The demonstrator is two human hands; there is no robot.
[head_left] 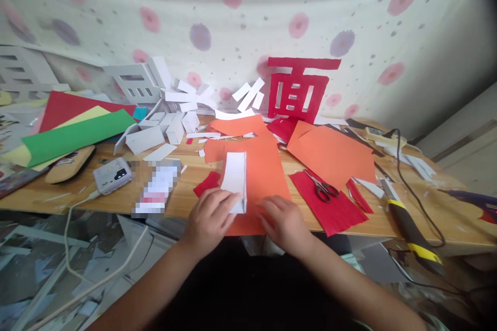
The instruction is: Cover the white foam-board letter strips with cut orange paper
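A narrow white cardboard piece (235,173), with a raised edge along its right side, stands on a sheet of orange paper (267,165). My left hand (209,220) grips the near end of this white piece, fingers bent over its lower left part and thumb mostly hidden. To the right, my right hand (285,221) rests low over the orange sheet near its front edge. Its fingers are loosely bent, slightly blurred and apart, with nothing seen between them. A scrap of red crepe paper (207,183) lies just left of the white piece.
Scissors (324,189) lie on red crepe paper (322,212). A box cutter (411,232) juts over the table's front edge, beside a dark cable. White boxes (171,126) and a red-covered character (297,88) stand at the back. A phone (112,175) lies left.
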